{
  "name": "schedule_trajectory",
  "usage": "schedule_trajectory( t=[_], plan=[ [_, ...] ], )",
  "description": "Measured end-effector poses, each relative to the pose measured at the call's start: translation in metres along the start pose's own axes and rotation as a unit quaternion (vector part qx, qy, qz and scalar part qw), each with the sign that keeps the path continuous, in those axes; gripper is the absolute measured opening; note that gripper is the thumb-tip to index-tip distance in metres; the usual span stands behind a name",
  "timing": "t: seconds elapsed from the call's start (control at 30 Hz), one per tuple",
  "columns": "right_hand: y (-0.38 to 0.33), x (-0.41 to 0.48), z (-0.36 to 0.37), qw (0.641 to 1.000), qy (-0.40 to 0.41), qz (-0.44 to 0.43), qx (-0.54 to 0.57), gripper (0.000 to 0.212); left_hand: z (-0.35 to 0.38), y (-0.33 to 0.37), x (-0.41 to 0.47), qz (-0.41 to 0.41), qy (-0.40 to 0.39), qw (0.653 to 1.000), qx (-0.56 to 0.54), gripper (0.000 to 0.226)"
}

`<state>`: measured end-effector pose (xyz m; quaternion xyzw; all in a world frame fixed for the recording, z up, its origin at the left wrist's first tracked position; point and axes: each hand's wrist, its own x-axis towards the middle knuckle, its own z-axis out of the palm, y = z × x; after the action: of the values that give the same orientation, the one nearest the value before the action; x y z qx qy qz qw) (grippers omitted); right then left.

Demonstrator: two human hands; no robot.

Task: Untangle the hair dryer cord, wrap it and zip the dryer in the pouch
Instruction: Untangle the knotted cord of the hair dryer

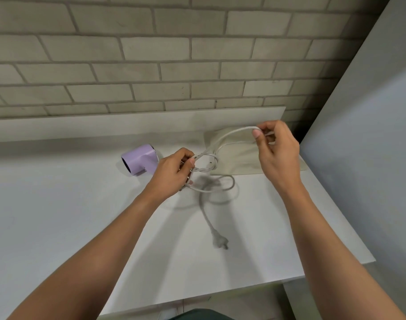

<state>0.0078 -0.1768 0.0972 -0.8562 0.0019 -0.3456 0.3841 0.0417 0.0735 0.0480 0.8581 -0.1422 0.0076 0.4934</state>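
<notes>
Both hands grip the tangled white rubber cord (pixel 222 137) above the white table (pixel 58 215): left hand (pixel 172 174) at the knot, right hand (pixel 276 151) pinching a raised loop. The lilac plastic hair dryer (pixel 139 161) lies beside the left hand, the flat beige fabric pouch (pixel 239 160) under the right, and the grey plug (pixel 219 242) rests on the table.

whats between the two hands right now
In the head view, the white cord arcs from left hand to right hand, tangled near the left, over the pouch.

White table (pixel 58 227) against brick wall (pixel 151 54)

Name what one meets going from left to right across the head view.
Hair dryer → left hand → plug → right hand. The cord and pouch overlap others, so I omit them.
</notes>
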Motion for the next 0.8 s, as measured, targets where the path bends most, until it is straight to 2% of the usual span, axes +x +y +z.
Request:
schedule_trajectory(
  t=[0.1, 0.13, 0.2, 0.27, 0.3, 0.4, 0.5, 0.63, 0.8],
  plan=[
    [0.02, 0.005, -0.009, 0.986, -0.111, 0.087, -0.089, 0.012, -0.002, 0.004, 0.003, -0.004, 0.005, 1.0, 0.013, 0.013],
    [0.025, 0.004, -0.01, 0.969, -0.166, 0.098, -0.157, 0.017, -0.002, 0.003, 0.005, 0.006, 0.007, 0.999, 0.032, 0.013],
    [0.028, -0.002, -0.006, 0.931, -0.241, 0.069, -0.265, 0.043, -0.002, -0.001, 0.007, 0.032, 0.012, 0.997, 0.07, 0.01],
    [0.017, -0.009, 0.002, 0.943, -0.213, -0.003, -0.256, 0.062, -0.001, -0.004, 0.009, 0.043, 0.008, 0.996, 0.076, 0.01],
    [0.008, -0.011, 0.007, 0.952, -0.194, -0.053, -0.231, 0.063, 0.0, -0.005, 0.009, 0.046, 0.007, 0.996, 0.079, 0.01],
    [-0.016, -0.018, 0.024, 0.95, -0.19, -0.179, -0.173, 0.044, 0.002, -0.002, 0.009, 0.067, 0.008, 0.993, 0.1, 0.01],
    [-0.028, -0.025, 0.042, 0.934, -0.239, -0.181, -0.194, 0.026, 0.003, 0.001, 0.008, 0.09, 0.008, 0.99, 0.107, 0.011],
    [-0.028, -0.025, 0.055, 0.934, -0.264, -0.118, -0.212, 0.035, 0.001, 0.003, 0.003, 0.111, 0.001, 0.988, 0.109, 0.012],
    [-0.03, -0.025, 0.054, 0.923, -0.224, -0.188, -0.251, 0.045, -0.003, -0.001, 0.001, 0.083, -0.007, 0.994, 0.072, 0.011]
  ],
)
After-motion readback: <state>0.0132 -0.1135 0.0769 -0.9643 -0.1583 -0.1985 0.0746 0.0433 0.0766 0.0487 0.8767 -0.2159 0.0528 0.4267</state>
